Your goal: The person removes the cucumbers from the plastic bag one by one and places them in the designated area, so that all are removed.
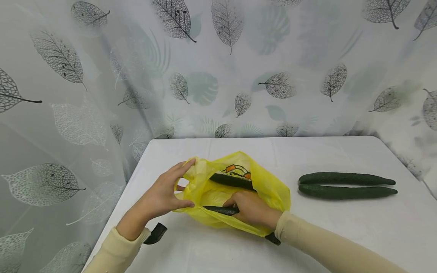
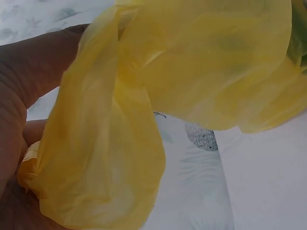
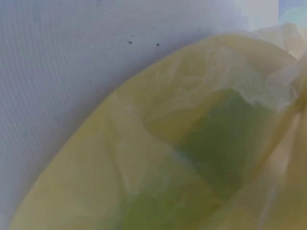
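Note:
A yellow plastic bag lies on the table, its mouth spread toward me. My left hand holds the left side of that mouth, thumb and fingers apart with the film between them. In the left wrist view, a loop of the bag hangs across the palm. Reaching inside, my right hand grips a dark green cucumber. Another cucumber lies deeper in the bag, against its far side. Through the film in the right wrist view, a green shape shows; the right hand's fingers are hidden there.
Two long cucumbers, a far one and a near one, lie side by side at the right of the white table. A leaf-patterned curtain hangs behind the table and along its left side.

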Demonstrator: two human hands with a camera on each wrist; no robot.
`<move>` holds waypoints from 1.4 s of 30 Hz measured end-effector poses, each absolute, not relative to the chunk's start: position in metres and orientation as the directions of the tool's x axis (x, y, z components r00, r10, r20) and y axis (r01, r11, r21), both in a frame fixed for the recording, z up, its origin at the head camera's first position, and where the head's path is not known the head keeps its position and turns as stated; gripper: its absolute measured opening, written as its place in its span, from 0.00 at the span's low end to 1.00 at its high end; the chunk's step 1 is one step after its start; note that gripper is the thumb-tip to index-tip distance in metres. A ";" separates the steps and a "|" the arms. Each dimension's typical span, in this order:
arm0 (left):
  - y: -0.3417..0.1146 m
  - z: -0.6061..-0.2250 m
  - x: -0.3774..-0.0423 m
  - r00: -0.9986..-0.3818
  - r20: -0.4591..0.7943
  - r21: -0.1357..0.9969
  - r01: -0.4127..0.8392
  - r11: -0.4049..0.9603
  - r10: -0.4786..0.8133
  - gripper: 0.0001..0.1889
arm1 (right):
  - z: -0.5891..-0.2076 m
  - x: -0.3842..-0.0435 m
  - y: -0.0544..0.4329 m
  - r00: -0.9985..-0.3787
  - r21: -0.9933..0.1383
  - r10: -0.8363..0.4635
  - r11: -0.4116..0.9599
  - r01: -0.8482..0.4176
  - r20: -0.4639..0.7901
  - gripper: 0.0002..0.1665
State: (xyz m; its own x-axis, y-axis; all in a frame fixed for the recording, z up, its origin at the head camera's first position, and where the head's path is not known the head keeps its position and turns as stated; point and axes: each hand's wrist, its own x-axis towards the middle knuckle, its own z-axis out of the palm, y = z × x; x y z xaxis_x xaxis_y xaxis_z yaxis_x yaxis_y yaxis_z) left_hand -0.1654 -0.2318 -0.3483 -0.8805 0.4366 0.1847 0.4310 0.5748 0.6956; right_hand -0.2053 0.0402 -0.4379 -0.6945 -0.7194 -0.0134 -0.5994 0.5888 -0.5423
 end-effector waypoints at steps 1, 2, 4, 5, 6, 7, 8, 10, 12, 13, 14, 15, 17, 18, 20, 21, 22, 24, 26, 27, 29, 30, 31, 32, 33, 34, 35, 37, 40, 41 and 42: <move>-0.232 -0.348 -0.165 -0.881 0.184 0.693 0.431 0.578 0.436 0.63 | -0.438 -0.205 0.041 -0.698 -0.548 -0.716 0.589 -0.594 -0.014 0.19; -0.232 -0.348 -0.165 -0.881 0.183 0.690 0.430 0.582 0.436 0.63 | -0.437 -0.205 0.041 -0.701 -0.552 -0.713 0.590 -0.590 -0.013 0.20; -0.232 -0.348 -0.165 -0.883 0.179 0.684 0.429 0.590 0.435 0.63 | -0.437 -0.206 0.042 -0.709 -0.562 -0.706 0.591 -0.579 -0.013 0.20; -0.232 -0.348 -0.164 -0.883 0.177 0.682 0.428 0.593 0.434 0.63 | -0.437 -0.206 0.043 -0.714 -0.571 -0.700 0.592 -0.568 -0.016 0.20; -0.232 -0.348 -0.164 -0.884 0.176 0.677 0.428 0.598 0.434 0.63 | -0.436 -0.206 0.044 -0.720 -0.582 -0.694 0.593 -0.556 -0.019 0.20; -0.232 -0.348 -0.164 -0.884 0.175 0.677 0.428 0.599 0.434 0.63 | -0.436 -0.207 0.044 -0.728 -0.592 -0.685 0.596 -0.542 -0.023 0.20; -0.232 -0.347 -0.164 -0.884 0.173 0.676 0.427 0.601 0.434 0.63 | -0.435 -0.207 0.045 -0.735 -0.607 -0.678 0.595 -0.527 -0.026 0.20; -0.232 -0.347 -0.164 -0.883 0.174 0.674 0.429 0.601 0.435 0.63 | -0.433 -0.208 0.047 -0.751 -0.635 -0.659 0.596 -0.491 -0.038 0.21; -0.232 -0.346 -0.164 -0.882 0.178 0.672 0.433 0.601 0.436 0.63 | -0.431 -0.208 0.049 -0.763 -0.659 -0.644 0.595 -0.461 -0.048 0.21; -0.232 -0.346 -0.164 -0.881 0.180 0.673 0.435 0.599 0.438 0.63 | -0.430 -0.208 0.050 -0.767 -0.668 -0.639 0.594 -0.449 -0.052 0.21; -0.232 -0.345 -0.164 -0.879 0.184 0.671 0.439 0.598 0.439 0.63 | -0.429 -0.209 0.051 -0.770 -0.675 -0.636 0.591 -0.441 -0.053 0.21; -0.232 -0.345 -0.164 -0.878 0.187 0.671 0.442 0.595 0.441 0.63 | -0.427 -0.209 0.053 -0.774 -0.680 -0.631 0.591 -0.433 -0.055 0.21; -0.233 -0.345 -0.165 -0.876 0.192 0.671 0.446 0.592 0.443 0.63 | -0.425 -0.209 0.055 -0.778 -0.696 -0.625 0.583 -0.419 -0.055 0.21; -0.233 -0.345 -0.165 -0.875 0.193 0.671 0.447 0.591 0.444 0.63 | -0.423 -0.209 0.056 -0.780 -0.704 -0.623 0.577 -0.413 -0.054 0.21; -0.233 -0.345 -0.165 -0.877 0.191 0.670 0.445 0.594 0.441 0.63 | -0.420 -0.209 0.057 -0.783 -0.716 -0.620 0.569 -0.406 -0.048 0.21; -0.233 -0.345 -0.165 -0.878 0.189 0.668 0.443 0.598 0.439 0.63 | -0.419 -0.209 0.058 -0.785 -0.722 -0.618 0.564 -0.400 -0.047 0.21; -0.233 -0.345 -0.165 -0.880 0.188 0.665 0.440 0.603 0.436 0.63 | -0.418 -0.209 0.059 -0.785 -0.727 -0.618 0.559 -0.398 -0.045 0.21; -0.233 -0.344 -0.164 -0.883 0.188 0.659 0.438 0.611 0.431 0.62 | -0.416 -0.208 0.060 -0.788 -0.729 -0.615 0.557 -0.399 -0.038 0.21; -0.233 -0.343 -0.164 -0.883 0.190 0.656 0.439 0.614 0.428 0.62 | -0.414 -0.208 0.061 -0.797 -0.728 -0.603 0.563 -0.391 -0.038 0.22; -0.233 -0.343 -0.164 -0.883 0.192 0.656 0.440 0.613 0.428 0.62 | -0.413 -0.208 0.061 -0.801 -0.728 -0.597 0.565 -0.387 -0.038 0.22; -0.233 -0.342 -0.164 -0.882 0.196 0.657 0.443 0.610 0.429 0.61 | -0.412 -0.208 0.062 -0.815 -0.727 -0.577 0.578 -0.371 -0.043 0.21; -0.233 -0.342 -0.164 -0.881 0.197 0.659 0.443 0.608 0.429 0.61 | -0.412 -0.208 0.062 -0.822 -0.727 -0.567 0.584 -0.361 -0.048 0.21; -0.233 -0.342 -0.164 -0.881 0.199 0.660 0.445 0.605 0.430 0.61 | -0.411 -0.208 0.063 -0.830 -0.727 -0.555 0.590 -0.352 -0.049 0.21; -0.233 -0.342 -0.164 -0.880 0.202 0.661 0.447 0.603 0.430 0.61 | -0.411 -0.208 0.063 -0.836 -0.726 -0.547 0.593 -0.348 -0.046 0.21; -0.233 -0.342 -0.164 -0.879 0.205 0.661 0.449 0.602 0.430 0.61 | -0.411 -0.208 0.063 -0.840 -0.728 -0.541 0.593 -0.345 -0.043 0.21; -0.233 -0.341 -0.164 -0.878 0.211 0.660 0.453 0.599 0.430 0.60 | -0.412 -0.208 0.063 -0.845 -0.728 -0.534 0.594 -0.343 -0.038 0.21; -0.233 -0.341 -0.164 -0.877 0.217 0.660 0.456 0.597 0.430 0.60 | -0.412 -0.209 0.064 -0.848 -0.728 -0.529 0.594 -0.342 -0.033 0.21; -0.233 -0.341 -0.165 -0.872 0.234 0.658 0.468 0.590 0.430 0.58 | -0.413 -0.210 0.064 -0.851 -0.733 -0.525 0.587 -0.343 -0.022 0.21; -0.233 -0.339 -0.165 -0.862 0.262 0.643 0.491 0.588 0.434 0.56 | -0.414 -0.212 0.066 -0.857 -0.742 -0.514 0.584 -0.330 -0.024 0.21; -0.233 -0.339 -0.165 -0.860 0.268 0.637 0.497 0.590 0.435 0.55 | -0.414 -0.213 0.067 -0.859 -0.745 -0.512 0.583 -0.325 -0.025 0.21; -0.232 -0.339 -0.165 -0.857 0.273 0.631 0.503 0.591 0.437 0.54 | -0.414 -0.213 0.067 -0.862 -0.747 -0.506 0.585 -0.316 -0.031 0.21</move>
State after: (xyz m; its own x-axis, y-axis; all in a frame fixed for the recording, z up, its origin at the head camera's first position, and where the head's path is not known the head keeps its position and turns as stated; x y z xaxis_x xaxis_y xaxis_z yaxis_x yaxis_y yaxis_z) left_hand -0.1654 -0.2324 -0.3387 -0.8569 0.4373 0.2730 0.5026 0.5911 0.6308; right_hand -0.2134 0.0674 -0.4140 -0.8619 -0.5061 -0.0311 -0.3164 0.5847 -0.7470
